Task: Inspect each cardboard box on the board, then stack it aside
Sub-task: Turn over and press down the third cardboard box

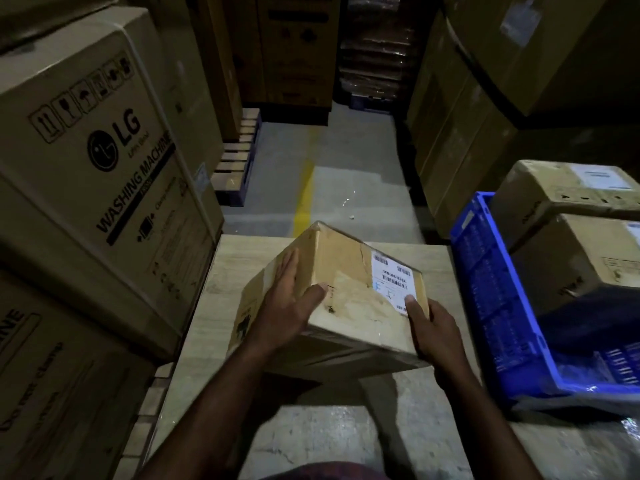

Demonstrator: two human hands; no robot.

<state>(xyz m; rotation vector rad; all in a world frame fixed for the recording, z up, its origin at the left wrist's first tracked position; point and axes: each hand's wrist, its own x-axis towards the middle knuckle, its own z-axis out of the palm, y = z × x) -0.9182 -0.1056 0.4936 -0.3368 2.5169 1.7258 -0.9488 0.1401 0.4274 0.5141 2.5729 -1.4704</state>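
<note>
The cardboard box is tilted over the bench centre, 1 corner toward the far edge. The left grip presses flat on its left face, and the right grip clasps the near-right corner. The blue crate lines the right edge, so the far edge offers open room.

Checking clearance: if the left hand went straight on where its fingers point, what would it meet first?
Likely nothing: the left hand lies flat along the box, and past its far corner only floor shows; depth is unclear.
</note>
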